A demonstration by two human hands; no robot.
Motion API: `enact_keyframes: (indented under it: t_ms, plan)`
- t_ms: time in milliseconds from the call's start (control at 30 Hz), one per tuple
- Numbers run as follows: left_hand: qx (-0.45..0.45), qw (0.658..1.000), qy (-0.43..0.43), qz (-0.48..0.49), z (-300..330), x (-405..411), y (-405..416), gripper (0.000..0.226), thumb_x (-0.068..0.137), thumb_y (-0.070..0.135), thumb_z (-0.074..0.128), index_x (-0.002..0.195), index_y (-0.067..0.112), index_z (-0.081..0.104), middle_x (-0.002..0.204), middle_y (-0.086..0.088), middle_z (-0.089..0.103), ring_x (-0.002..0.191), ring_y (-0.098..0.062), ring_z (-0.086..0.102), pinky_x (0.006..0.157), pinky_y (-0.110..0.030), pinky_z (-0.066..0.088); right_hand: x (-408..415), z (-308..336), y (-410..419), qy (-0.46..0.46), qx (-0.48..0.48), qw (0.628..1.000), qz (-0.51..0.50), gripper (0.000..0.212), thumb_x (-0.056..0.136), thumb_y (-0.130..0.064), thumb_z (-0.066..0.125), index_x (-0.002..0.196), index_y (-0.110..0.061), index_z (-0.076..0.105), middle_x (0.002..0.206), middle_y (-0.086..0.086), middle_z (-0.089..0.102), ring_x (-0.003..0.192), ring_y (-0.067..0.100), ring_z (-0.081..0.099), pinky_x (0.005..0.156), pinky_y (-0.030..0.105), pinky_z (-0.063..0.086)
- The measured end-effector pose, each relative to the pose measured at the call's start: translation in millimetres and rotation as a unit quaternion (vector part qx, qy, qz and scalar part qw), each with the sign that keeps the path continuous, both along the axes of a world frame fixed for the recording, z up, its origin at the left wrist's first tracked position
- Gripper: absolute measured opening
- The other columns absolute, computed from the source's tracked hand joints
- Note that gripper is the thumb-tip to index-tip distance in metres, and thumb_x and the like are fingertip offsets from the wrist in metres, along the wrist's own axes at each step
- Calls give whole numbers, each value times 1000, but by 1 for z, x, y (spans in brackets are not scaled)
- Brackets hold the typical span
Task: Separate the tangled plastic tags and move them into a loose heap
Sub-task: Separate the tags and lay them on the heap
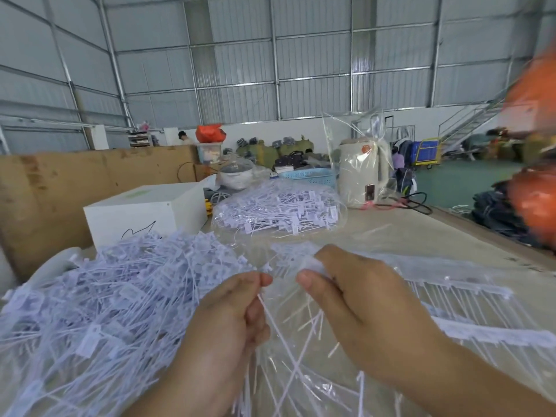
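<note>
A big loose heap of pale lilac plastic tags covers the table's left side. My left hand pinches a single tag strand between thumb and fingers just right of the heap. My right hand grips a small bunch of joined tags, its thin tails hanging down between both hands. Strips of joined tags lie on the right of the table under my right forearm. A clear bag full of tags sits further back.
A white box stands behind the heap, with a cardboard wall at the left. A cream kettle in a clear bag and its cable stand at the back right. Blurred orange objects fill the right edge.
</note>
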State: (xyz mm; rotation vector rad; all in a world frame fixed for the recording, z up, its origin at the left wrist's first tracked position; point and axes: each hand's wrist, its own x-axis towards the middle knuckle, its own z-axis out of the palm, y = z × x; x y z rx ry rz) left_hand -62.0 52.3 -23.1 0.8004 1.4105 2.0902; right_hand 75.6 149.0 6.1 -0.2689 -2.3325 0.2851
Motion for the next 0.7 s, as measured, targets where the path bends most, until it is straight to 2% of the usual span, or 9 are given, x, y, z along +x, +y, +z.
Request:
enact_keyframes:
  t_ms: [67,167,267,367,433,533,600,633,700]
  plan:
    - [-41,991,127,-35,1,-1,-4,26,94,13,57,76,26,72,41,4,36,35,-8,30,37,-17,28,3,0,3,-26,-29,999,21,27,96,-62,23,98,-41,40,54,-10,44,59,10,47,57,27,39]
    - [-56,968,195,-149,4,5,-10,6,75,30,67,80,31,70,45,0,45,40,-11,38,43,-18,33,1,-4,6,-135,-29,989,51,56,83,-69,14,135,-48,14,71,-13,56,72,5,54,74,30,46]
    - [-63,965,158,-200,3,5,-9,25,58,34,61,79,23,71,48,-4,49,42,-14,42,43,-19,34,2,-7,7,-178,-19,980,83,63,88,-68,18,143,-50,-7,93,-16,60,83,0,55,78,26,47]
    - [-82,970,108,-204,4,5,-7,21,61,32,60,73,18,70,53,-10,50,38,-14,44,39,-18,32,2,-9,3,-193,33,977,83,66,96,-64,24,143,-49,-19,96,-19,61,67,-5,46,62,14,38]
    - [-81,965,149,-201,1,5,-8,34,65,50,65,80,19,67,57,-9,52,43,-13,46,43,-19,35,1,-11,2,-186,57,978,80,69,97,-61,26,147,-44,-18,104,-18,61,65,-6,45,58,10,34]
    - [-77,959,206,-177,2,5,-12,16,72,46,67,75,30,68,48,-1,53,45,-12,49,45,-18,37,0,-13,5,-184,22,978,97,71,96,-63,33,145,-49,-17,95,-40,54,77,-15,51,62,7,37]
    - [-66,960,227,-151,5,1,-11,6,80,33,68,74,30,70,45,-1,53,40,-11,47,42,-15,36,3,-8,12,-179,-7,979,99,66,90,-71,35,144,-53,0,92,-33,57,76,-11,54,66,11,42]
    - [-56,964,224,-131,6,-2,-11,6,80,29,72,75,28,71,44,-2,53,38,-10,44,40,-14,34,5,-5,17,-175,-26,979,97,57,89,-73,37,139,-52,20,86,-26,59,73,-8,55,64,15,42]
    - [-42,976,191,-93,10,-11,-14,10,77,33,66,75,25,72,43,-3,50,36,-10,40,39,-14,32,8,1,26,-167,-76,978,95,34,90,-66,46,105,-37,55,66,-13,54,57,2,50,55,25,39]
